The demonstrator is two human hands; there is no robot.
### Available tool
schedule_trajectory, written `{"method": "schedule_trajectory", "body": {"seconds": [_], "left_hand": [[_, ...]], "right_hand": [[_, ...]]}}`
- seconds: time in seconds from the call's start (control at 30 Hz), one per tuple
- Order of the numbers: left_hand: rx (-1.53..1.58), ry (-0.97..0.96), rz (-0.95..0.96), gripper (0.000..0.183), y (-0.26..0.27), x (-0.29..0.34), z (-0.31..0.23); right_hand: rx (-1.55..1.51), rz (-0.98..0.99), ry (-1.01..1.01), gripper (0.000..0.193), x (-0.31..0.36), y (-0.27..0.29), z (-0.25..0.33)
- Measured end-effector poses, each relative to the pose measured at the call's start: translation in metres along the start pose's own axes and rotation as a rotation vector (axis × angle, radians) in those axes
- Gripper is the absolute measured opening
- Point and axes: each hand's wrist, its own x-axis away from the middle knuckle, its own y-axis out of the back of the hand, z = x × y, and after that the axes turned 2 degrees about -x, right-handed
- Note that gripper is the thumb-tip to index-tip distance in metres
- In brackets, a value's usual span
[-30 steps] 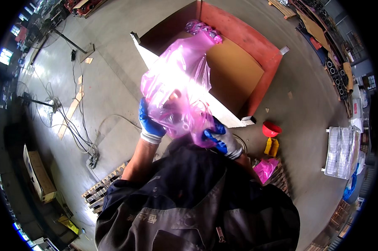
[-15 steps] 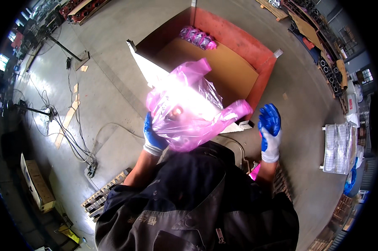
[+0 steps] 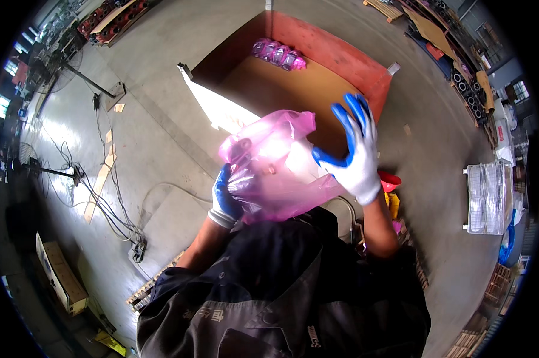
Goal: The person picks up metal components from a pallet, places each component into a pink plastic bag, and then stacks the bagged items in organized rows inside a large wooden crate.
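A translucent pink plastic bag hangs in front of my body, with strong glare on its middle. My left hand, in a blue-and-white work glove, grips the bag's left side. Something roundish and dark shows through the film near the bag's upper left, but I cannot make out its kind. My right hand, gloved alike, is raised beside the bag's right edge with fingers spread and nothing in them. Beyond the bag stands a red metal bin with a brown cardboard sheet on its bottom. Pink-wrapped parts lie at its far wall.
Cables and a hose run over the floor at left, near a fan stand. A red bowl-like container is behind my right forearm. A wire cage stands at right. Wooden pallet slats show at lower left.
My right hand has moved up and left toward the bag, and its fingers have spread. The bag has sunk a little and changed shape, while my left hand keeps its grip.
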Motion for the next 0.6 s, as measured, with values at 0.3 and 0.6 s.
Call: {"method": "schedule_trajectory", "body": {"seconds": [0.3,0.6], "left_hand": [[-0.047,0.067,-0.058,0.043,0.023,0.000,-0.007],[-0.120,0.073,-0.073,0.047,0.015,-0.004,-0.020]], "right_hand": [[-0.554,1.024,-0.323,0.061,0.006,-0.071,-0.027],[0.316,0.918,0.351,0.098,0.089,-0.077,-0.006]]}}
